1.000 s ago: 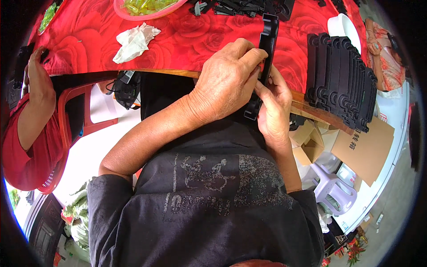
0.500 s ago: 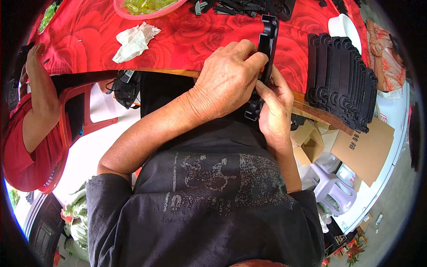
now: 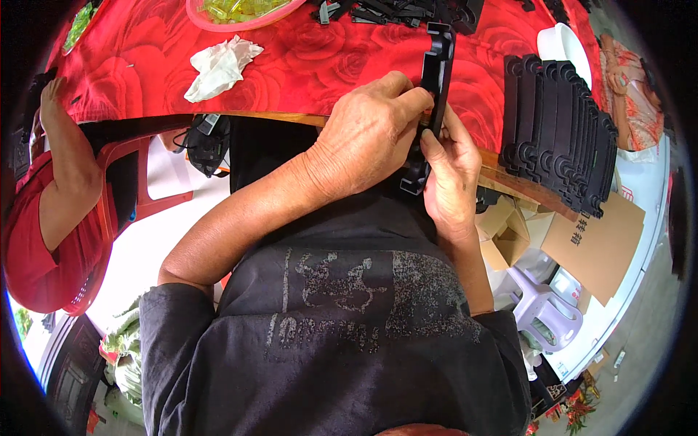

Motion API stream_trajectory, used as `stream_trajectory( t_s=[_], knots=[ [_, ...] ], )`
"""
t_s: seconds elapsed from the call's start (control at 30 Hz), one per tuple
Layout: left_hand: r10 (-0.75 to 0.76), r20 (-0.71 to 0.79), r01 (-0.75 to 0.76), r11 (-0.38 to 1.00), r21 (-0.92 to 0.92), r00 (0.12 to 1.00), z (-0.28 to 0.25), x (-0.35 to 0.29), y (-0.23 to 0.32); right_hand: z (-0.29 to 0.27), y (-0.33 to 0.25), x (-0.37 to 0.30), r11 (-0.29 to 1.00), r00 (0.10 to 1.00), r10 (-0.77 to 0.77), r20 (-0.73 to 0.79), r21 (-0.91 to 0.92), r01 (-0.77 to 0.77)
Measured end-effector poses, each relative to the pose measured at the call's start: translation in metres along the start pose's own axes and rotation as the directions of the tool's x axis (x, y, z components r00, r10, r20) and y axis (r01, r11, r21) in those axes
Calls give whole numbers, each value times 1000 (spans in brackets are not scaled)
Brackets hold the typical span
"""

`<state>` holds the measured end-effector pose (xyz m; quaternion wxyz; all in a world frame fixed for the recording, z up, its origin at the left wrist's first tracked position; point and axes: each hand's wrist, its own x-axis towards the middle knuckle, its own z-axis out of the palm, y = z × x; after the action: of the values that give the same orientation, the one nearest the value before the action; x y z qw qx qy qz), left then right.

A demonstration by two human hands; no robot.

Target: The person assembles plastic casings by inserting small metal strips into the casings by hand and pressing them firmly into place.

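A long, narrow black plastic part (image 3: 434,65) with notched ends stands tilted between my hands at the table's front edge. My right hand (image 3: 452,178) grips it from the right side, thumb on the near face and fingers behind. From the left, my left hand (image 3: 371,134) is closed, with thumb and fingers bent against the middle of the part. Its fingertips are partly hidden, and I cannot make out what small thing they may pinch. On the right table edge stands a row of similar black plastic parts (image 3: 556,134), packed side by side.
A pink basin (image 3: 291,16) holds yellow-green clear pieces. Small black pieces (image 3: 392,11) lie at the back, near a crumpled white tissue (image 3: 220,67) and a white bowl (image 3: 566,49). Cardboard (image 3: 592,243) and a lilac stool (image 3: 549,312) are at right. Another person's arm (image 3: 69,160) is at left.
My left hand has shifted slightly down and left along the part, its fingers drawn back toward the part's left edge. My right hand and the part are nearly still.
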<state>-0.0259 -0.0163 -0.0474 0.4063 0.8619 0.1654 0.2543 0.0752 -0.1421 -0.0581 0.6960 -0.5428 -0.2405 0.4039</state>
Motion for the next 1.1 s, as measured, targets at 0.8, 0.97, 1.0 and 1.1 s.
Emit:
stream_trajectory(
  t_s=[0.8, 0.97, 1.0, 1.1],
  knots=[
    [-331, -52, 306, 913, -271, 942, 9, -15, -7, -2, 5, 0, 999, 999, 20, -48, 34, -19],
    [153, -267, -195, 971, -139, 952, 0, -10, 15, -1, 5, 1, 995, 999, 36, -32, 93, -33],
    [388, -217, -414, 906, -87, 896, 2, -4, 17, -3, 4, 1, 995, 999, 39, -35, 89, -36],
    [527, 335, -447, 847, -288, 781, -5, -14, 45, -3, 7, 8, 992, 991, 107, -82, -63, -112]
  ],
)
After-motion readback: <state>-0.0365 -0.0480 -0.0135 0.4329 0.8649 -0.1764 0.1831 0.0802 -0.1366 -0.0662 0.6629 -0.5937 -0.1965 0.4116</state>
